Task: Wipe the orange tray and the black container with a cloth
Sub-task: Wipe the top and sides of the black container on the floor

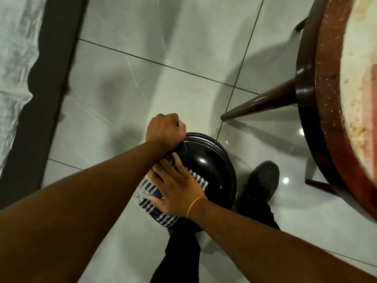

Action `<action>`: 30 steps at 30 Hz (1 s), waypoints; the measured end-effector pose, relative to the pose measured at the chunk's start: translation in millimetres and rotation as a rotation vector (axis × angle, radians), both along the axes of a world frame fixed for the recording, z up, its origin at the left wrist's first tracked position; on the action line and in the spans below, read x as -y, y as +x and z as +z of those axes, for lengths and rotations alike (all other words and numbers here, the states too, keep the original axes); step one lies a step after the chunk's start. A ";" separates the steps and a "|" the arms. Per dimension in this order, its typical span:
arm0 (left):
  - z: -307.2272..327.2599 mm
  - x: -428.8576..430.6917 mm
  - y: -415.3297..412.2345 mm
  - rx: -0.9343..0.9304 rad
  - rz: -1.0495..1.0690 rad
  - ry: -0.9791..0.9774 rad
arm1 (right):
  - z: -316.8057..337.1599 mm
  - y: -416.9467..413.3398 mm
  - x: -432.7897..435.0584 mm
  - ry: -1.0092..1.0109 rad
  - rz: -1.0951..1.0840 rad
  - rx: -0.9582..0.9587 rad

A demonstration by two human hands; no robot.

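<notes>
While left hand grips black container rim, right hand presses cloth flat; grey tiled floor.

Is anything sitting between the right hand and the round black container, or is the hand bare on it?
The striped black-and-white cloth lies between them: the right hand presses flat on the cloth, draped over the glossy black container. The left hand is fisted at the far rim.

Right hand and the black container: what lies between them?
In the head view, a striped cloth lies under the right hand, pressed flat onto the black container. The left hand grips the container's far rim.
</notes>
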State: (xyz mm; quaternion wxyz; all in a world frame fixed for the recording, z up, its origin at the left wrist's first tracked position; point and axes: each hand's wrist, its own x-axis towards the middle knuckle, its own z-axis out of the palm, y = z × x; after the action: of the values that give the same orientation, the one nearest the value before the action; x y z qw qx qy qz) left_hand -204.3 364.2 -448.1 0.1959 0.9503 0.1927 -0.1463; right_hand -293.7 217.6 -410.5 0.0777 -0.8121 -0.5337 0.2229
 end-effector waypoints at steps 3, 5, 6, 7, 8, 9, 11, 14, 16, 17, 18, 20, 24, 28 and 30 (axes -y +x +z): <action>2.4 1.3 0.5 -0.024 0.003 -0.048 | -2.1 -5.8 8.1 -0.007 -0.074 0.013; 2.9 -1.4 0.7 -0.035 0.010 -0.083 | -1.8 -11.8 10.5 -0.008 -0.167 -0.020; 3.3 -2.8 1.3 -0.044 0.016 -0.098 | -1.1 -14.1 11.7 -0.014 -0.241 -0.038; 3.2 -4.1 1.9 -0.054 0.023 -0.105 | 0.4 -15.1 13.7 -0.028 -0.333 -0.043; 2.3 -5.0 1.0 -0.067 0.033 -0.104 | 2.3 -16.0 16.8 -0.044 -0.452 -0.046; 2.5 -5.3 0.1 -0.079 0.048 -0.094 | 3.5 -17.2 20.9 -0.058 -0.591 -0.045; 3.2 -4.1 -2.7 -0.100 0.095 -0.064 | 7.7 -22.0 28.2 -0.092 -0.881 -0.012; 4.6 0.6 -4.8 -0.114 0.167 -0.020 | 12.5 -35.4 33.0 -0.169 -1.300 0.031; 7.6 4.3 -3.2 -0.120 0.194 0.001 | 14.4 -44.1 32.5 -0.155 -1.604 0.028; 8.5 4.8 -3.6 -0.119 0.208 0.005 | 16.5 -50.7 30.9 -0.132 -1.751 0.003; 8.8 5.0 -4.2 -0.115 0.221 0.002 | 18.5 -57.1 28.2 -0.088 -1.898 -0.021; 8.6 6.3 -5.5 -0.110 0.251 -0.004 | 19.6 -68.9 20.5 0.062 -2.153 -0.123; 8.3 9.6 -7.7 -0.090 0.312 0.009 | 0.8 -94.3 -6.7 0.106 -2.614 -0.507; 4.5 10.0 -9.5 -0.084 0.339 0.014 | -28.4 -114.4 6.2 -0.002 -2.781 -0.815; 3.8 10.4 -10.7 -0.066 0.337 0.032 | -45.2 -136.0 28.4 0.070 -2.692 -1.031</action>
State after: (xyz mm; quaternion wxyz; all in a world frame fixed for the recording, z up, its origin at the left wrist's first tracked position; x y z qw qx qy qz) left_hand -214.9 353.8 -444.3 0.1962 0.9022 0.3579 -0.1392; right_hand -429.6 189.2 -455.7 0.4251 -0.5178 0.7053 0.2318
